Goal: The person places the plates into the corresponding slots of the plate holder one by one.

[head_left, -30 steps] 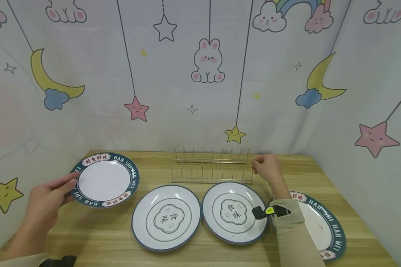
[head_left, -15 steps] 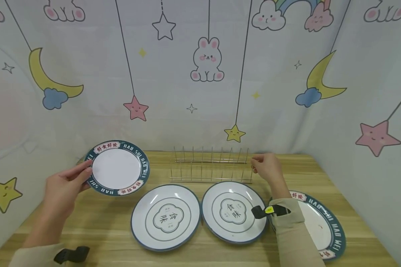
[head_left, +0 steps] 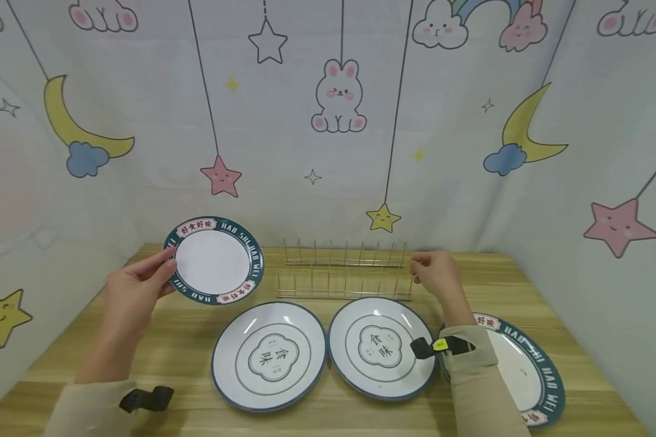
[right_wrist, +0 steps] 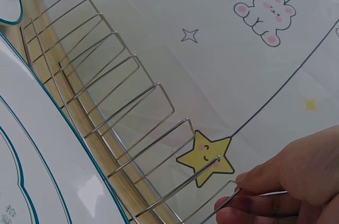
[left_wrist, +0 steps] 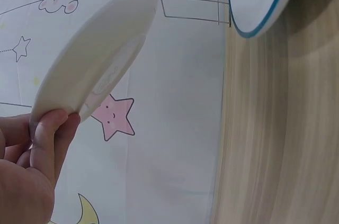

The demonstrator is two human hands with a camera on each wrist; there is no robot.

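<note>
Left hand pinches one teal-rimmed plate aloft, right hand pinches one wire rack at its end! On the table, two blue-rimmed plates, plus another teal-banded plate.

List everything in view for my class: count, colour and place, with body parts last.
Table: one, wood-brown, across the lower part of the head view
Rack: one, silver wire, towards the table's back
Raised plate: one, white, teal rim, above the table, left of the rack
Front plates: two, white, blue rims, in front of the rack
Far-right plate: one, white, teal rim, right of the front plates
Cloth: at least one, white with cartoon prints, behind the table
Sleeves: two, beige, one per arm
Straps: two, black, at the sleeves' ends
Left grip: one, bare hand, holding the raised plate's rim
Right grip: one, bare hand, pinching the rack's right end
</note>
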